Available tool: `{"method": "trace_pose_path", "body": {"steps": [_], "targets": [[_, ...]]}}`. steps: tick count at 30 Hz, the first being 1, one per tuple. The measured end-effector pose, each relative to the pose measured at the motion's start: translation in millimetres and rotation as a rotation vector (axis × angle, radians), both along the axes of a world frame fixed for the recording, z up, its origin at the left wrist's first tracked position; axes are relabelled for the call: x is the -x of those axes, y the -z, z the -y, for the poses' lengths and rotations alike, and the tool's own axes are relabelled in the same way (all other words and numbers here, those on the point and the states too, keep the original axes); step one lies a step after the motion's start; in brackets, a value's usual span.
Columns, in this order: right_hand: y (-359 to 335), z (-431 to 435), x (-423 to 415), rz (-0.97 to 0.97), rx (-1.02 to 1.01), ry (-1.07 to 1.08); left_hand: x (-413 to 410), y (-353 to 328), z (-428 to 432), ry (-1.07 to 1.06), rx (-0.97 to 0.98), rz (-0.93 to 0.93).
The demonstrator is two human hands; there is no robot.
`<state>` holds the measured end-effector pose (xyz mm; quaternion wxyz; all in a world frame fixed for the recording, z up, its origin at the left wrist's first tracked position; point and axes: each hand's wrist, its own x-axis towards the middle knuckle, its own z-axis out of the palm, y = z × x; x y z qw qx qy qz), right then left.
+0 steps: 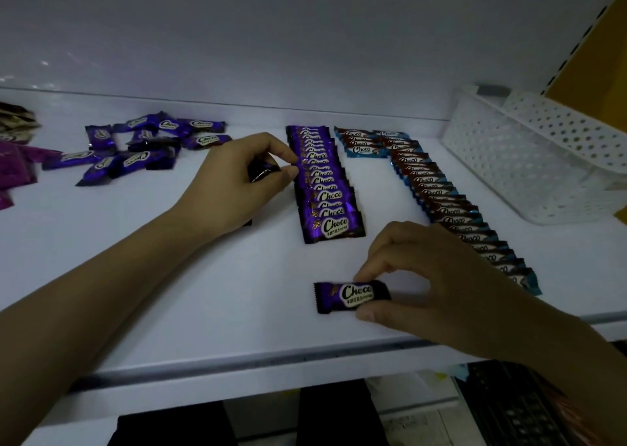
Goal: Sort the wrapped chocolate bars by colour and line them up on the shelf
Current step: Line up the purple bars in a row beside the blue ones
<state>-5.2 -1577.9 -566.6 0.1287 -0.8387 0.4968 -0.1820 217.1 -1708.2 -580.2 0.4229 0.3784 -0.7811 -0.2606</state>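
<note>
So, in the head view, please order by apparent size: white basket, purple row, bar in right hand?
white basket, partly cropped
purple row
bar in the right hand, smallest though nearest

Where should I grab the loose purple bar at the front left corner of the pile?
Probably pinch the loose purple bar across its long edges, coming from above and the front. It lies flat, angled, its front crimped end clear of the other loose bars.
</note>
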Motion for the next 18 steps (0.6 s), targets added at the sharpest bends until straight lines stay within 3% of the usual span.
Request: {"method": "trace_pose_path", "body": {"steps": [3, 9, 18], "targets": [[-3, 7, -4, 0.054, -0.008, 0.037, -1, 2, 1, -0.026, -0.003, 0.03], [-7, 30, -20, -0.055, 0.202, 0.213, -3, 2, 3, -0.036, -0.008, 0.015], [-6, 35, -19, -0.051, 0.18, 0.239, -3, 3, 3, -0.023, -0.01, 0.012]]}}
